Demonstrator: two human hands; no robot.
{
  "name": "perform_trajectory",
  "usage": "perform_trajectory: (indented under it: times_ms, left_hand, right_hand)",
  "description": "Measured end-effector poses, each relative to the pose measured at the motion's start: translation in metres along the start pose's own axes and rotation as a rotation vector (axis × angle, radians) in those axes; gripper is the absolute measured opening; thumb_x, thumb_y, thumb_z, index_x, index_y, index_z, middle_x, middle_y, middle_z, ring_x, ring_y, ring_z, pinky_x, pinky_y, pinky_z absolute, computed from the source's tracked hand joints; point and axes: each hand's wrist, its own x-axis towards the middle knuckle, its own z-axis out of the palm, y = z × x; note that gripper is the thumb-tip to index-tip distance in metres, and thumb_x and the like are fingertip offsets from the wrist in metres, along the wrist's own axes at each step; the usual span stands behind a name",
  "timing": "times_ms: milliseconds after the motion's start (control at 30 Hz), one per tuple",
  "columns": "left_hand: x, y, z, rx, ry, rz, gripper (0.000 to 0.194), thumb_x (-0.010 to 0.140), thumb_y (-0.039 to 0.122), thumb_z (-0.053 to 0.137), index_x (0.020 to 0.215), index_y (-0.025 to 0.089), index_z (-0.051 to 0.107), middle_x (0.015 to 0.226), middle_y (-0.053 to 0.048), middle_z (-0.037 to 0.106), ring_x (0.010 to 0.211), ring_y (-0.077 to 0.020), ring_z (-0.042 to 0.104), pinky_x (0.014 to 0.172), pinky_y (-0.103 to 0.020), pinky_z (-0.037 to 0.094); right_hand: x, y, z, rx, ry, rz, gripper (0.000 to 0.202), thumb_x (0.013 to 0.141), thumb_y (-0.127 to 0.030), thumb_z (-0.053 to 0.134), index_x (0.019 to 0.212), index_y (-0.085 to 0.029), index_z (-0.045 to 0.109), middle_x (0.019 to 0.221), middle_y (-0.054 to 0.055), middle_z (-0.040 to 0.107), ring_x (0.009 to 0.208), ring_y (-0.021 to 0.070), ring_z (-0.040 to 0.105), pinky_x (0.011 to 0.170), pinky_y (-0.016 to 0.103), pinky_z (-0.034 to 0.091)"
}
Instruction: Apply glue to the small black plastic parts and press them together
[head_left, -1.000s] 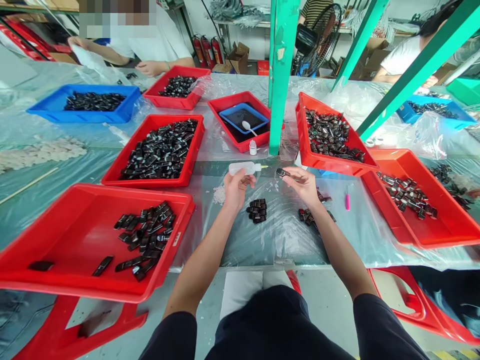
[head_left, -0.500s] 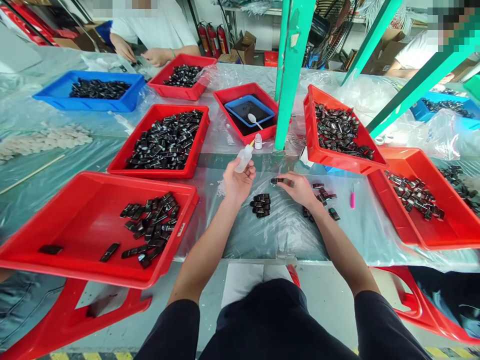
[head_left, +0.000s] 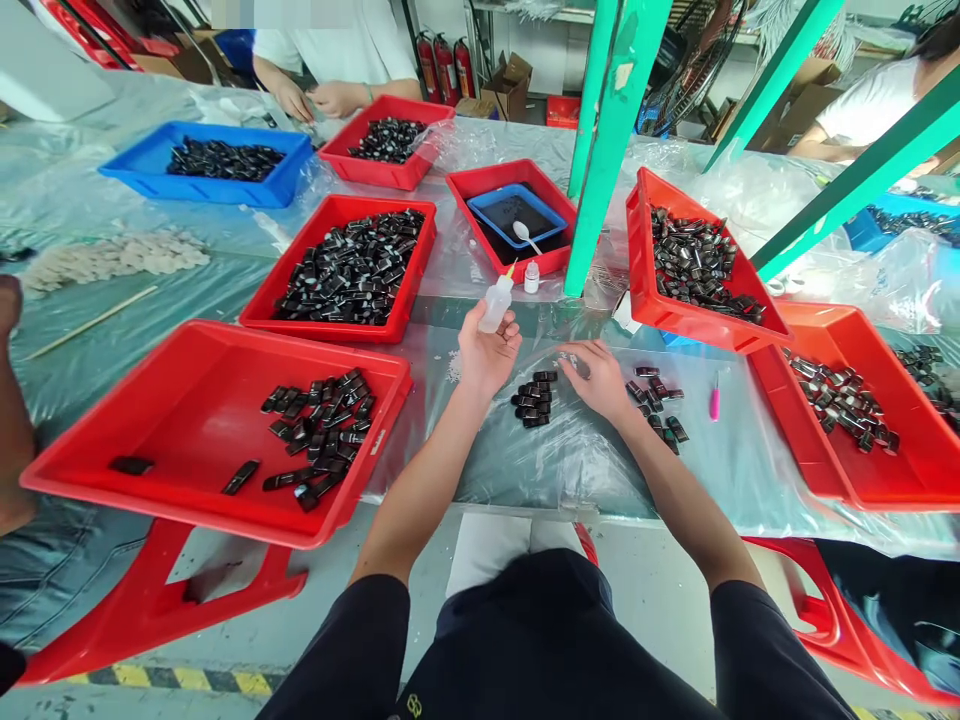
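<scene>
My left hand (head_left: pixel 489 358) is closed around a translucent squeeze bottle (head_left: pixel 496 305), its yellow needle tip pointing up. My right hand (head_left: pixel 596 378) hovers low over the table with fingers apart, and I see nothing in it. Between the hands lies a neat cluster of small black glossy pieces (head_left: pixel 533 402), one of them at its upper right, close to my right fingertips. Beside my right wrist several loose black pieces (head_left: pixel 654 393) are scattered. A patch of tiny whitish bits (head_left: pixel 454 367) lies left of my left hand.
Red trays of black pieces stand left (head_left: pixel 217 400), further back (head_left: pixel 251 310) and right (head_left: pixel 787 335). A small white bottle (head_left: pixel 532 278) and a white spoon (head_left: pixel 523 232) are ahead. A green post (head_left: pixel 607 170) rises beyond my hands. A pink-handled tool (head_left: pixel 715 402) lies right. Co-workers sit around.
The black piece my right hand held now lies at the cluster's upper right, and the fingers have let go. The left hand still holds the bottle, now more upright. The view has shifted slightly.
</scene>
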Motion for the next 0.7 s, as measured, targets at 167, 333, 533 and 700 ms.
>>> perform_trajectory:
  times_ms: [167, 333, 533, 700]
  left_hand:
    - [-0.001, 0.008, 0.006, -0.104, 0.008, -0.002, 0.033, 0.1, 0.048, 0.059, 0.092, 0.017, 0.069, 0.067, 0.002, 0.057, 0.051, -0.0049, 0.05, 0.048, -0.019, 0.039]
    - [-0.008, 0.023, 0.013, -0.069, -0.027, 0.005, 0.032, 0.101, 0.047, 0.058, 0.089, 0.019, 0.069, 0.067, 0.001, 0.057, 0.052, -0.0062, 0.051, 0.048, -0.019, 0.04]
    - [-0.007, 0.024, 0.015, -0.071, -0.019, 0.025, 0.042, 0.107, 0.047, 0.044, 0.085, 0.019, 0.067, 0.065, 0.001, 0.057, 0.051, -0.0056, 0.049, 0.047, -0.018, 0.039]
    - [-0.006, 0.008, 0.01, -0.07, -0.067, -0.057, 0.03, 0.098, 0.047, 0.062, 0.092, 0.019, 0.071, 0.067, 0.001, 0.06, 0.052, -0.006, 0.053, 0.048, -0.019, 0.041]
  right_hand:
    - [0.011, 0.002, -0.025, -0.123, 0.114, 0.015, 0.022, 0.102, -0.031, 0.055, 0.104, -0.021, 0.074, 0.107, 0.009, 0.079, 0.099, 0.0266, 0.069, 0.096, 0.044, 0.053]
    - [0.008, 0.0, -0.081, -0.291, -0.073, 0.04, 0.023, 0.102, -0.032, 0.056, 0.11, -0.021, 0.075, 0.111, 0.009, 0.078, 0.103, 0.027, 0.07, 0.102, 0.045, 0.052]
    - [-0.03, -0.004, -0.121, -0.489, -0.616, 0.107, 0.023, 0.099, -0.022, 0.059, 0.114, -0.019, 0.075, 0.113, 0.011, 0.076, 0.11, 0.0276, 0.069, 0.101, 0.041, 0.051]
    - [-0.049, -0.009, -0.113, -0.551, -0.735, 0.132, 0.031, 0.092, -0.012, 0.063, 0.119, -0.018, 0.074, 0.126, 0.012, 0.072, 0.123, 0.0308, 0.064, 0.109, 0.042, 0.046]
